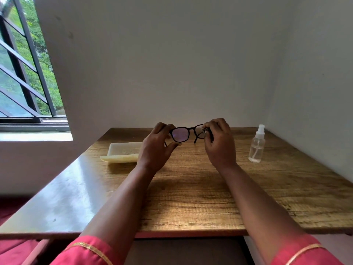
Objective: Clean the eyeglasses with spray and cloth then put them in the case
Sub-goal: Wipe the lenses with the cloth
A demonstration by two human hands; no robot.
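Note:
Black-framed eyeglasses [181,134] are held up above the far part of the wooden table [191,197]. My left hand [158,146] pinches the frame's left end between fingers and thumb. My right hand [219,144] grips the right end, fingers curled over the right lens; whether a cloth is under them I cannot tell. One temple arm hangs down below the right lens. A cream glasses case [122,154] lies open on the table, just left of my left hand. A clear spray bottle [257,146] with a white nozzle stands upright at the right.
A plain wall runs along the table's back and right sides. A barred window [28,73] is at the far left. Red fabric lies below the table's left edge.

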